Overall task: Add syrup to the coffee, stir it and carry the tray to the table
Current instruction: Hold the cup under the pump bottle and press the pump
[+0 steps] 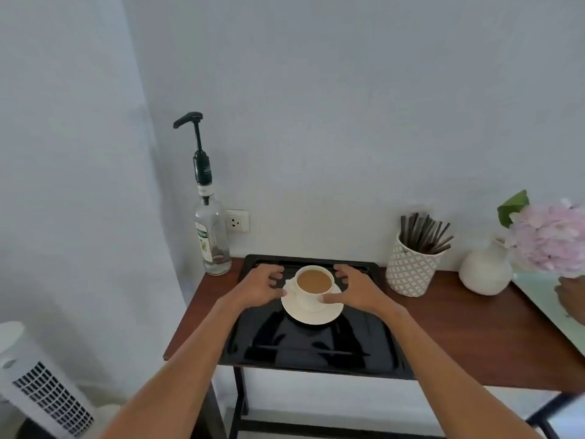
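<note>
A white cup (311,300) of milky coffee stands on a white saucer (313,317) at the back of a glossy black tray (316,346). My left hand (261,286) is at the cup's left with fingers spread, its thumb by the saucer rim near the handle. My right hand (353,288) mirrors it on the right, fingers apart, thumb tip against the cup's lower wall. Neither hand has closed around anything. A clear syrup bottle (212,245) with a tall black pump stands at the table's back left corner, beside the tray.
The tray lies on a brown table (468,331) against a wall. A patterned holder of dark stir sticks (411,274), a white vase (484,272) with pink flowers (552,239) stand to the right. A white tower fan (41,391) is on the floor at left.
</note>
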Available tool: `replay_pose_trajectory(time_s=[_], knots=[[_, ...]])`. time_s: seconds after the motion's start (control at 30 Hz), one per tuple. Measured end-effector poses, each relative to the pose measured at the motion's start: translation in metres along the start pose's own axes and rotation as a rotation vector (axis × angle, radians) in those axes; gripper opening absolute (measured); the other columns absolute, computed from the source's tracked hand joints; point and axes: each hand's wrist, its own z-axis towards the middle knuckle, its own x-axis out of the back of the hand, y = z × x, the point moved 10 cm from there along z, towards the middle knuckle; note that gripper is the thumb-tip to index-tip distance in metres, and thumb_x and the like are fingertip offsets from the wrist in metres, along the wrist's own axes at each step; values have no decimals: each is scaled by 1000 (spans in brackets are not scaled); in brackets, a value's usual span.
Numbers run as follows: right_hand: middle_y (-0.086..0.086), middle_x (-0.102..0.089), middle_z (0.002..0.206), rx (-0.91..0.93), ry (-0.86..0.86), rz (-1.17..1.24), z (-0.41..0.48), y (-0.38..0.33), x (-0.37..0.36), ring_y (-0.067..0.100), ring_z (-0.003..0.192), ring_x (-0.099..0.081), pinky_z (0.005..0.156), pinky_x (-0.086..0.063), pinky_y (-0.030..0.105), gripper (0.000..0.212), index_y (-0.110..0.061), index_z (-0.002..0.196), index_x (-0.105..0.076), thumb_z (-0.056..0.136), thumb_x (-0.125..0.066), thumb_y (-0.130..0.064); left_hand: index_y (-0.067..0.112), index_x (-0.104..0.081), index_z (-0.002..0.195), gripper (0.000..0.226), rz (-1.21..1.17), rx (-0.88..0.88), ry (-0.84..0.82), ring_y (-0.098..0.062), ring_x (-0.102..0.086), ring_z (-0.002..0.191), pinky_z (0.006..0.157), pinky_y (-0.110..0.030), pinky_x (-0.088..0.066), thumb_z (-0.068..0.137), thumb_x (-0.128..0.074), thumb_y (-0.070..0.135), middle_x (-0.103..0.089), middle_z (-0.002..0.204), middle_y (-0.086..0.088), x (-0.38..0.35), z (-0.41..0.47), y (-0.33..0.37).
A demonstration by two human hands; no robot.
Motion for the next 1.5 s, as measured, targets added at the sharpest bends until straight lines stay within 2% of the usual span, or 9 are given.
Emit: replay_pose_trajectory(time_s=[0.2, 0.43, 0.63, 0.73, 0.87, 0.93, 1.07, 1.2, 1.5], knots=[[-14, -68, 123, 62, 8, 123, 12, 2, -14, 9, 114, -63, 103, -51, 38, 80, -32, 126, -62, 55, -97, -42, 9, -69, 130, 45, -83, -65, 42, -22, -69, 116, 106, -37, -54, 87, -80, 10, -73, 126, -9, -14, 17, -3], [-17, -69, 123, 78, 1, 238, 15, 6, -23, 4, 116, -63, 98, -51, 31, 79, -38, 126, -61, 57, -98, -39, 15, -82, 107, 23, -213, -106, 100, -9, -77, 95, 93, -28, -58, 84, -82, 11, -83, 100, 0, -17, 29, -12], [-15, -70, 122, 78, 16, 250, 16, 5, -22, 9, 118, -63, 105, -51, 42, 79, -38, 125, -61, 56, -99, -37, 12, -83, 103, 16, -302, -155, 108, -11, -77, 99, 95, -27, -57, 87, -79, 9, -83, 100, -5, -18, 32, -15], [-13, -71, 121, 77, 29, 239, 15, 3, -20, 11, 117, -65, 105, -51, 45, 79, -37, 124, -63, 54, -99, -38, 11, -82, 108, 20, -345, -162, 102, -10, -77, 98, 91, -24, -57, 89, -77, 8, -83, 100, -6, -20, 31, -14], [-14, -73, 118, 93, 49, 245, 14, 1, -19, 9, 113, -67, 103, -53, 46, 77, -38, 122, -65, 53, -99, -39, 6, -81, 107, 18, -411, -141, 122, -24, -78, 100, 92, -37, -59, 90, -76, 6, -83, 98, -11, -20, 32, -18], [-14, -73, 117, 102, 60, 246, 13, 0, -17, 8, 112, -67, 102, -54, 44, 75, -38, 120, -67, 53, -99, -39, 3, -81, 106, 16, -438, -146, 131, -23, -78, 95, 89, -38, -59, 91, -74, 3, -82, 98, -14, -19, 31, -17], [-15, -74, 116, 124, 60, 237, 14, -8, -13, 7, 109, -68, 99, -56, 41, 74, -38, 120, -67, 52, -99, -42, 4, -80, 104, 15, -525, -149, 152, -10, -77, 86, 83, -28, -60, 92, -72, 1, -83, 93, -10, -18, 27, -18], [-17, -74, 116, 168, 53, 237, 21, -22, -8, 4, 107, -69, 95, -57, 33, 73, -38, 121, -68, 54, -98, -45, 16, -81, 97, 16, -637, -160, 213, -16, -79, 91, 84, -28, -64, 92, -73, 4, -84, 91, -7, -5, 23, -15], [-19, -74, 111, 288, -7, 219, 35, -77, 7, 0, 101, -69, 83, -56, 21, 72, -34, 119, -68, 55, -98, -47, 20, -82, 94, 18, -715, -163, 365, -21, -80, 92, 78, -25, -64, 91, -74, 4, -84, 90, -5, 40, -2, 1]])
